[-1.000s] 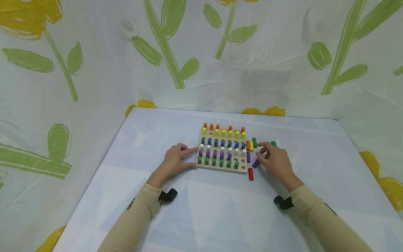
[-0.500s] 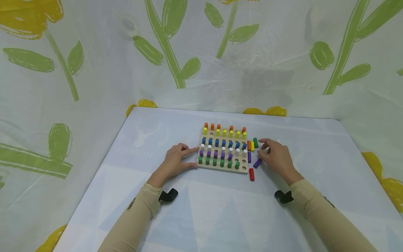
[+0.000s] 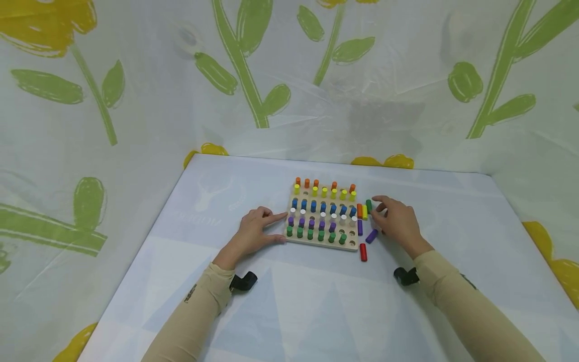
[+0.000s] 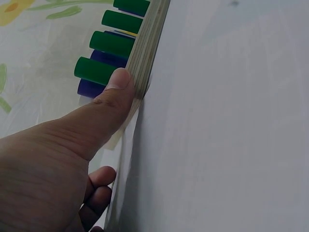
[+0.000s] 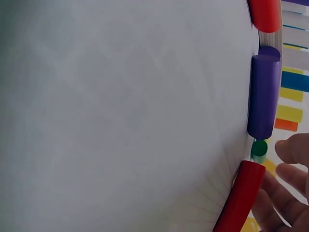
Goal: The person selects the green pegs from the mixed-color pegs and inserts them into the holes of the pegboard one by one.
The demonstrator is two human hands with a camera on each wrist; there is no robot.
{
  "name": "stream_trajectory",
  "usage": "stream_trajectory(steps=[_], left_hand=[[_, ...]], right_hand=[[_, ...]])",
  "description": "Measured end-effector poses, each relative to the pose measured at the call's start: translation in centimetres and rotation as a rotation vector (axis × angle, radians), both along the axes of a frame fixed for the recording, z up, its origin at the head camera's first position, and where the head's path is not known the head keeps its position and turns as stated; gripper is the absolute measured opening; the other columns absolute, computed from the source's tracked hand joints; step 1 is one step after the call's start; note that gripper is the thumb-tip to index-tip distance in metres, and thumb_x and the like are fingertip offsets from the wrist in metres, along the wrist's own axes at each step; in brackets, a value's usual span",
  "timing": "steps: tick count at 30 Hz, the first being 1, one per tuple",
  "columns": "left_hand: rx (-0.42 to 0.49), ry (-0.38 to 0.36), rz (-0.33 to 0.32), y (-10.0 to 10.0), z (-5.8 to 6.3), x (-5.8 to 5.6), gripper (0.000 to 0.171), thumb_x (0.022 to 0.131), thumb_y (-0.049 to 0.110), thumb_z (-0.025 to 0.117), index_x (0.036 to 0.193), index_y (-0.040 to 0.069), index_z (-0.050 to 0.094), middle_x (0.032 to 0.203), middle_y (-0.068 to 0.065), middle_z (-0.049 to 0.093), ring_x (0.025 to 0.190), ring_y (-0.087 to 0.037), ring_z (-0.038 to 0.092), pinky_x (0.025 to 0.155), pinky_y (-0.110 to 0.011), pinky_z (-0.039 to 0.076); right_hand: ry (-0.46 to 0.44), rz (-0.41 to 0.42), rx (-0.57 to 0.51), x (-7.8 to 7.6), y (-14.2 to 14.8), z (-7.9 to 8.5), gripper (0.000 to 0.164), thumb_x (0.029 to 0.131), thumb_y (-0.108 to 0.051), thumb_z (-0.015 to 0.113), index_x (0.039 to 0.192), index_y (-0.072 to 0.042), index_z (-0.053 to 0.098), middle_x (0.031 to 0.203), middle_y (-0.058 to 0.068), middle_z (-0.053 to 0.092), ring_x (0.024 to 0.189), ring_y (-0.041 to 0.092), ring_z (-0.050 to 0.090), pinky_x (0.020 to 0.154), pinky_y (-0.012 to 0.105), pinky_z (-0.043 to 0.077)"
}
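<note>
The pale wooden pegboard [image 3: 316,244] carries rows of orange, yellow, blue, white, purple and green pegs [image 3: 310,234], with some holes bare. My left hand [image 3: 254,230] has its index fingertip at the board's left edge and its thumb at the near left corner. In the left wrist view the thumb [image 4: 118,87] lies against the board's side beside the green pegs [image 4: 94,71]. Right of the board, my right hand [image 3: 398,221] is loosely bent, thumb and index finger apart, fingertips close to a loose green peg [image 3: 369,206]. Nothing shows between them.
Loose pegs lie along the board's right side: orange [image 3: 359,211], yellow [image 3: 364,212], two purple [image 3: 360,228] and a red one [image 3: 363,252]. Another red peg [image 5: 240,195] shows beside the right fingers in the right wrist view. Floral sheeting [image 3: 289,146] stands behind the table.
My right hand has shifted slightly away from me, uncovering more of the slanted purple peg and hiding the green and white pegs beyond it. The left hand stays at the board.
</note>
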State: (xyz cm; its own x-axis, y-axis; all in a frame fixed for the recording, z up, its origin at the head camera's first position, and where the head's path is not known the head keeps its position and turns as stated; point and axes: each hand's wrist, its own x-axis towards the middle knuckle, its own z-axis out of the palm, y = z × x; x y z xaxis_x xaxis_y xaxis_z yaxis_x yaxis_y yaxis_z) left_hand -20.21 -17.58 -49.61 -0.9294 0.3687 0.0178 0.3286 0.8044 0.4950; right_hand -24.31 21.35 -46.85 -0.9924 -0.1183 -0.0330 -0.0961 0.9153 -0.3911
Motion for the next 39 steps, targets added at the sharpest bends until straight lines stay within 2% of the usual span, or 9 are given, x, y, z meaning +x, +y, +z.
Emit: stream_trajectory(steps=[11,33,39], left_hand=[[-0.013,0.004,-0.004,0.1,-0.5,0.0,0.073,0.084,0.051,0.079,0.149,0.03,0.054,0.114,-0.005,0.047,0.098,-0.023,0.04,0.093,-0.044,0.035],[-0.01,-0.009,0.019,0.0,-0.6,-0.2,0.073,0.083,0.052,0.079,0.149,0.032,0.054,0.114,-0.003,0.047,0.1,-0.023,0.04,0.096,-0.046,0.034],[-0.012,-0.005,0.022,0.0,-0.6,-0.2,0.073,0.083,0.051,0.08,0.148,0.032,0.055,0.112,-0.003,0.046,0.099,-0.023,0.039,0.094,-0.044,0.034]], right_hand=[[-0.054,-0.002,0.034,-0.8,-0.3,0.0,0.051,0.101,-0.028,0.063,0.145,-0.006,0.05,0.111,0.016,0.068,0.095,0.034,0.061,0.102,0.062,0.036],[-0.091,0.024,0.051,-1.7,-0.6,0.2,0.051,0.1,-0.023,0.062,0.146,-0.005,0.051,0.106,0.016,0.067,0.083,0.029,0.058,0.101,0.062,0.038],[-0.111,0.023,0.056,-1.9,-0.6,0.0,0.05,0.099,-0.021,0.061,0.146,-0.007,0.052,0.103,0.014,0.066,0.081,0.028,0.057,0.095,0.058,0.041]])
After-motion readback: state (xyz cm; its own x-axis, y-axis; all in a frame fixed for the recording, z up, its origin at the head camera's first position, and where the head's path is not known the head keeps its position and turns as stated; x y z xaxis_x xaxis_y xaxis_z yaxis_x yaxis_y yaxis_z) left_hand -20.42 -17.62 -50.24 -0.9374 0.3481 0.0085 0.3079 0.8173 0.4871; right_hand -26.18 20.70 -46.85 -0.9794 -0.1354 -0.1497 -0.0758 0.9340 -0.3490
